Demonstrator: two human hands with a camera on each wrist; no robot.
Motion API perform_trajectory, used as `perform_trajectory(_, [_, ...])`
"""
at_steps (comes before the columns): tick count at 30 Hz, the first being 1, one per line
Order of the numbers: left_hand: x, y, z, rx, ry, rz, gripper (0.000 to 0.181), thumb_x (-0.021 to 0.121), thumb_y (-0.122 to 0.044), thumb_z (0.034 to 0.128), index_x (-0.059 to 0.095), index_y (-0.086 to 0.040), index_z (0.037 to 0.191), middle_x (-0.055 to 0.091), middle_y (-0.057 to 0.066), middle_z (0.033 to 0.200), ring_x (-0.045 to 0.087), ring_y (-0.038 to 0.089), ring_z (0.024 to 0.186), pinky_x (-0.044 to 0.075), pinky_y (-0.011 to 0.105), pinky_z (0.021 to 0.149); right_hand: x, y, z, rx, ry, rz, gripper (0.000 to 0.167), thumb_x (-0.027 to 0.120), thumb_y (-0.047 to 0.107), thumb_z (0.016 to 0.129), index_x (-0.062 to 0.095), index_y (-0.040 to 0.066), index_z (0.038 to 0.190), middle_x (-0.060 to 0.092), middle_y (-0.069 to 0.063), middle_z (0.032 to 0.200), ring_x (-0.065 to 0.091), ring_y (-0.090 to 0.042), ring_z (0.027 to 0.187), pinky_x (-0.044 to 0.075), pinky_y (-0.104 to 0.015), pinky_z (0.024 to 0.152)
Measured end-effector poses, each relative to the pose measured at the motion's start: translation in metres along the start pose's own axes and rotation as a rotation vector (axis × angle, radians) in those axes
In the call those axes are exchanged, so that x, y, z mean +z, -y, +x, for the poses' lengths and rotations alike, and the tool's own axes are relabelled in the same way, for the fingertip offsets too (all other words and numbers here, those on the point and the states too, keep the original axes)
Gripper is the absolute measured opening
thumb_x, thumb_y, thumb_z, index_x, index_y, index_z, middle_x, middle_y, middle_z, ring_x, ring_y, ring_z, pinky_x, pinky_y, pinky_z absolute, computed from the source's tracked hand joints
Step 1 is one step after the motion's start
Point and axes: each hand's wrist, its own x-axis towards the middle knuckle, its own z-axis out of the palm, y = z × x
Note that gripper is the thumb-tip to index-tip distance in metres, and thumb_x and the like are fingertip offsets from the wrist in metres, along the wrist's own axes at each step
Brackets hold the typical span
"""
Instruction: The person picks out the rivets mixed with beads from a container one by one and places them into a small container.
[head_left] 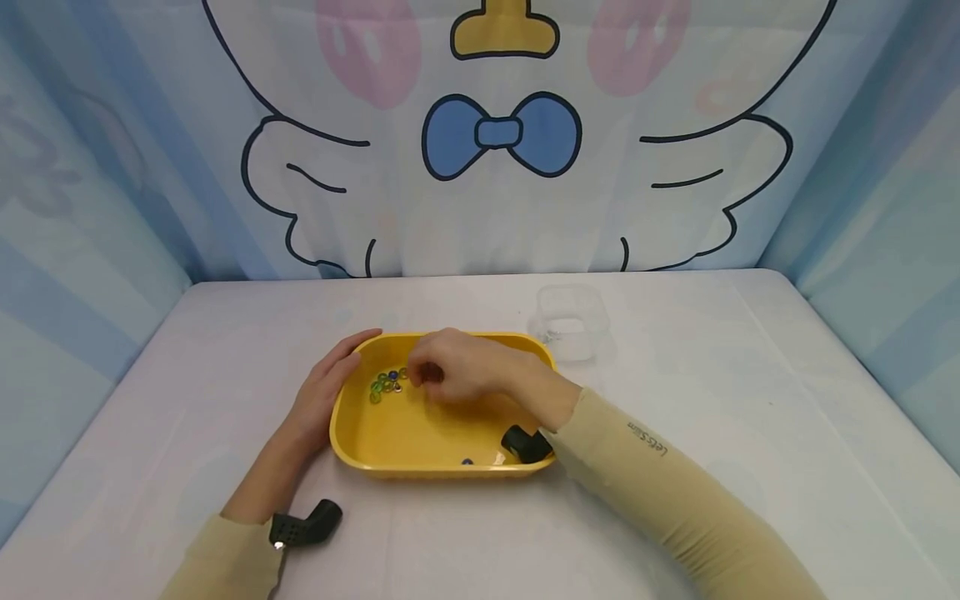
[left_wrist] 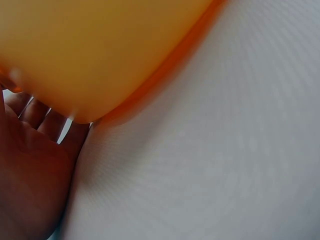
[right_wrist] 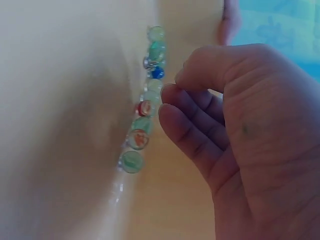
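Note:
A yellow tray (head_left: 442,433) holds several glass marbles (head_left: 376,397), clustered along its back left wall. Green, clear-and-red and blue marbles (right_wrist: 157,72) line up there in the right wrist view. My left hand (head_left: 318,404) grips the tray's left edge, thumb at the rim and fingers along the outside; the left wrist view shows those fingers against the tray's outer wall. Inside the tray, my right hand (head_left: 472,367) bends its fingers loosely beside the marbles, thumb near the fingertips (right_wrist: 170,117). No marble shows between them.
A clear plastic container (head_left: 573,321) stands on the white-covered table (head_left: 675,350) behind the tray's right corner. One dark blue marble (head_left: 467,461) lies by the tray's front wall. A printed curtain (head_left: 502,217) hangs behind the table.

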Motion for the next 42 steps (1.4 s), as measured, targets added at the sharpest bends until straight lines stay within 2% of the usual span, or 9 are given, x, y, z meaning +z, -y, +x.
perform_trajectory(8, [0.000,0.000,0.000,-0.007,-0.002,0.007,0.047,0.032,-0.032,0.1109,0.039,-0.017,0.155,0.038,0.001,0.157,0.035,0.019,0.142,0.025,0.036,0.119,-0.003,-0.004,-0.006,-0.033,-0.093,0.031,0.011,0.067,0.000,0.090,0.071,0.005,0.098,0.059,0.001,0.093,0.054,-0.013,0.083,0.049,-0.021,0.074])
perform_trajectory(15, [-0.001,0.002,-0.001,0.005,-0.006,0.024,0.047,0.032,-0.030,0.1111,0.040,-0.017,0.155,0.038,0.002,0.158,0.034,0.020,0.143,0.020,0.044,0.120,-0.005,-0.005,-0.010,-0.029,-0.154,0.058,0.010,0.066,0.000,0.090,0.072,0.006,0.097,0.059,0.001,0.093,0.054,-0.012,0.082,0.050,-0.022,0.072])
perform_trajectory(29, [0.000,0.001,0.000,-0.011,-0.008,0.008,0.046,0.032,-0.030,0.1108,0.040,-0.018,0.155,0.038,0.001,0.157,0.034,0.021,0.143,0.021,0.044,0.120,-0.012,-0.006,-0.021,-0.068,-0.280,0.085,0.010,0.067,-0.002,0.088,0.071,0.003,0.096,0.062,0.000,0.092,0.055,-0.012,0.080,0.052,-0.021,0.073])
perform_trajectory(42, [0.000,0.000,-0.001,-0.008,-0.007,0.005,0.047,0.032,-0.031,0.1109,0.040,-0.018,0.155,0.038,0.002,0.158,0.034,0.021,0.143,0.021,0.044,0.120,-0.014,-0.011,-0.025,-0.094,-0.365,0.107,0.011,0.067,-0.003,0.087,0.071,0.002,0.097,0.066,-0.003,0.094,0.058,-0.012,0.079,0.054,-0.021,0.075])
